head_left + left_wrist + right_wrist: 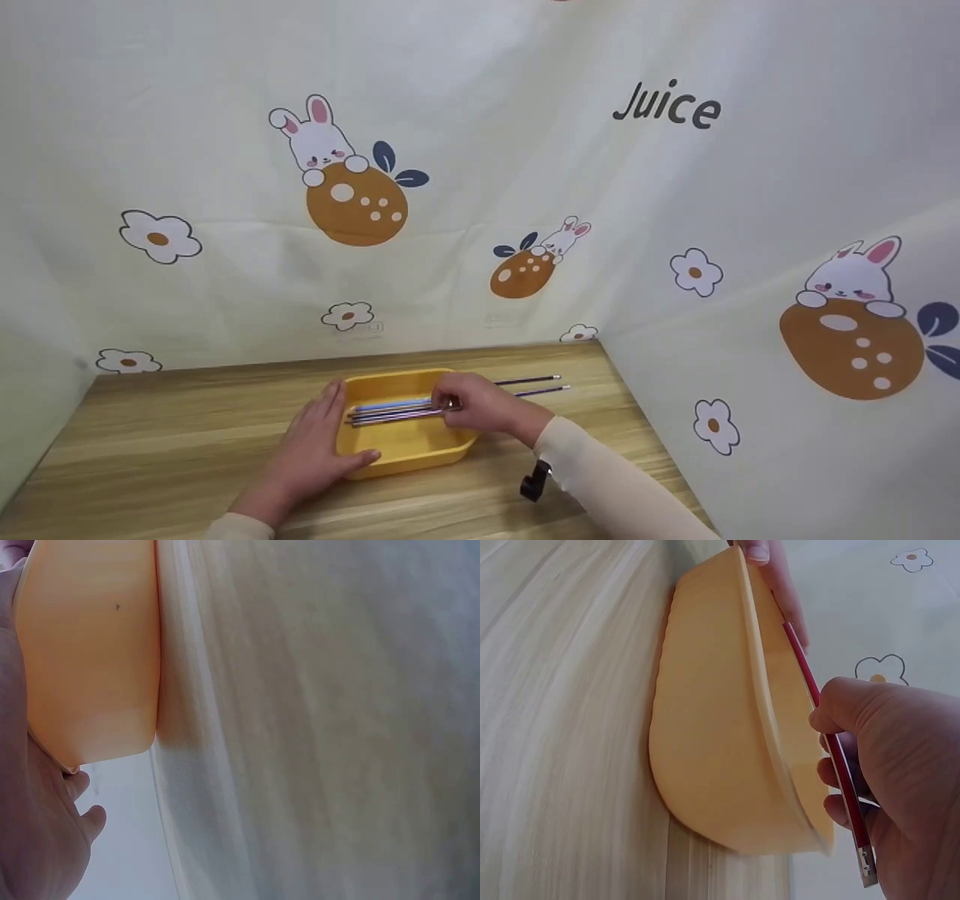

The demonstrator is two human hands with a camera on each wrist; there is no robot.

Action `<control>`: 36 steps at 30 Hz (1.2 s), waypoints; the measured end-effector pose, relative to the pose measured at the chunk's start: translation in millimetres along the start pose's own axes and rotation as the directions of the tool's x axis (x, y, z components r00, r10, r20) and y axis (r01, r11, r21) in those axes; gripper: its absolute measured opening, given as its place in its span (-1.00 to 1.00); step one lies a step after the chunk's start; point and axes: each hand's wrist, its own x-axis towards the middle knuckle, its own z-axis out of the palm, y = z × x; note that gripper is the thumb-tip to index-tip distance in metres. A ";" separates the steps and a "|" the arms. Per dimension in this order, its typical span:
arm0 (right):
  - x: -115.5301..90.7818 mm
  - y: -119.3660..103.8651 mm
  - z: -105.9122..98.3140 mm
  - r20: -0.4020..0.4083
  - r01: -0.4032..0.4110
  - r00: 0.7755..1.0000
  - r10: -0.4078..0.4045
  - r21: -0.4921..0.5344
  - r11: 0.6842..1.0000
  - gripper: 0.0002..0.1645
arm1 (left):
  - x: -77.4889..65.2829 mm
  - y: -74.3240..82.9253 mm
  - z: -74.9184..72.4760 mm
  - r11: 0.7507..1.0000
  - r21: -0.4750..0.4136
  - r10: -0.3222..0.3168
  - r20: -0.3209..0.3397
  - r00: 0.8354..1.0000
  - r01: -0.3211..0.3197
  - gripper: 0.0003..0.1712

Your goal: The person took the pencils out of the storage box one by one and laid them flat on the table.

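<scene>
A yellow plastic tray (pixel 401 454) stands on the wooden table. My left hand (pixel 315 442) holds its left end, thumb over the near rim, fingers lying along the left side; in the left wrist view the palm is against the tray's rim. Over the tray's right half, my right hand (pixel 476 405) pinches a red pencil (pixel 843 765) between thumb and fingers, its eraser end down in the right wrist view. Several pencils (pixel 390 412) show left of that hand, side by side within the tray. How many of these it grips is hidden.
Two dark pencils (pixel 536 391) with pale ends stick out right of the right hand; their other ends are hidden. Printed cloth walls (pixel 465 172) enclose the back and sides of the wooden table (pixel 180 427). A black clip-like part (pixel 535 481) hangs below the right wrist.
</scene>
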 end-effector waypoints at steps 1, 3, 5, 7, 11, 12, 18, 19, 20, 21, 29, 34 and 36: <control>-1.6 0.8 -0.5 -0.003 0.002 1.000 -0.002 0.000 1.000 -0.75 | -0.1 -0.4 0.0 1.000 0.001 -0.001 0.000 1.000 0.001 0.54; -4.5 1.5 -1.7 -0.010 0.009 1.000 -0.009 0.002 1.000 -0.74 | -0.3 -1.1 0.1 1.000 0.003 -0.003 0.001 1.000 0.003 0.54; -7.7 2.1 -3.2 -0.018 0.009 1.000 -0.009 0.002 1.000 -0.74 | -0.4 -1.5 0.4 1.000 0.004 -0.002 0.003 1.000 0.002 0.54; -10.8 3.1 -4.6 -0.022 0.002 1.000 -0.002 0.005 1.000 -0.74 | -0.5 -2.0 1.0 1.000 0.006 -0.001 0.003 1.000 0.001 0.55; -16.8 6.1 -8.1 -0.037 -0.001 0.999 0.002 0.026 1.000 -0.76 | -1.2 -1.6 1.4 1.000 0.007 0.000 0.002 1.000 0.000 0.55; -18.3 7.1 -9.0 -0.042 0.000 0.999 0.001 0.029 1.000 -0.76 | -1.2 -1.7 1.5 1.000 0.007 0.000 0.003 1.000 0.000 0.55; -28.7 12.8 -15.1 -0.063 -0.011 0.998 0.013 0.044 0.999 -0.77 | -1.1 -1.3 0.9 1.000 0.003 -0.016 0.021 1.000 0.016 0.56; -30.5 13.5 -16.2 -0.063 -0.021 0.998 0.024 0.048 0.999 -0.78 | -1.1 -0.9 0.6 1.000 0.003 -0.018 0.024 1.000 0.018 0.56; -32.3 14.1 -17.6 -0.063 -0.031 0.997 0.034 0.053 0.998 -0.78 | -1.2 -0.3 0.4 1.000 0.002 -0.020 0.027 0.999 0.020 0.56; -34.0 14.9 -18.8 -0.064 -0.042 0.997 0.046 0.058 0.997 -0.78 | -1.1 -0.1 0.3 1.000 0.003 -0.023 0.030 0.999 0.023 0.56; -48.7 22.0 -29.5 -0.084 -0.107 0.990 0.116 0.107 0.989 -0.83 | 0.2 2.4 -0.7 0.998 -0.001 -0.056 0.057 0.997 0.056 0.57; -57.4 28.0 -35.4 -0.102 -0.128 0.985 0.139 0.109 0.986 -0.76 | 2.0 0.7 0.9 0.998 0.005 -0.064 0.062 0.996 0.064 0.57; -61.1 30.4 -37.7 -0.111 -0.125 0.984 0.137 0.105 0.987 -0.76 | 2.1 0.0 1.1 0.998 0.008 -0.060 0.059 0.996 0.060 0.57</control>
